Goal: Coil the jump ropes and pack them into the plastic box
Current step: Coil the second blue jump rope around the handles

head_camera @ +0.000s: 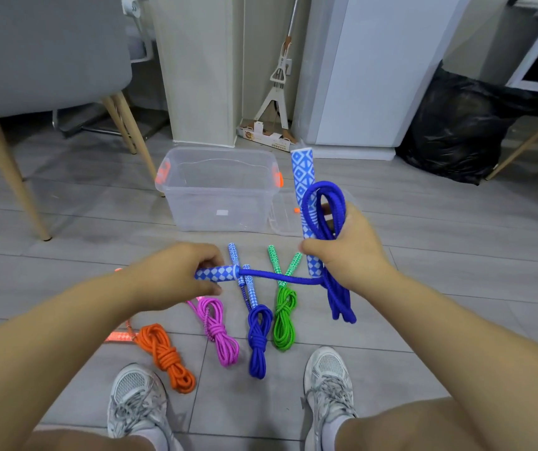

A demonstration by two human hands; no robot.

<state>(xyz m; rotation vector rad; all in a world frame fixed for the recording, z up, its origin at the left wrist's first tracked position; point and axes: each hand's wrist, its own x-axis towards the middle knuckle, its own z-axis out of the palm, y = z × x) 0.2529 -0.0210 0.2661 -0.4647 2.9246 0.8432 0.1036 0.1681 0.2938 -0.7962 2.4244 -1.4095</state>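
My right grip (348, 252) clamped on blue rope (342, 307) loops and upright handle (303, 177), centre-right; left grip (176, 271) clenches other handle (217, 274), centre

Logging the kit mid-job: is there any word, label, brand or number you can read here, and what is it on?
No text can be read in this view.
On the cardboard pack by the wall: some print, too blurred to read.
On the white sticker on the plastic box: too small to tell whether it bears text.
On the blue jump rope held in both hands: a diamond pattern on the handles, no lettering.
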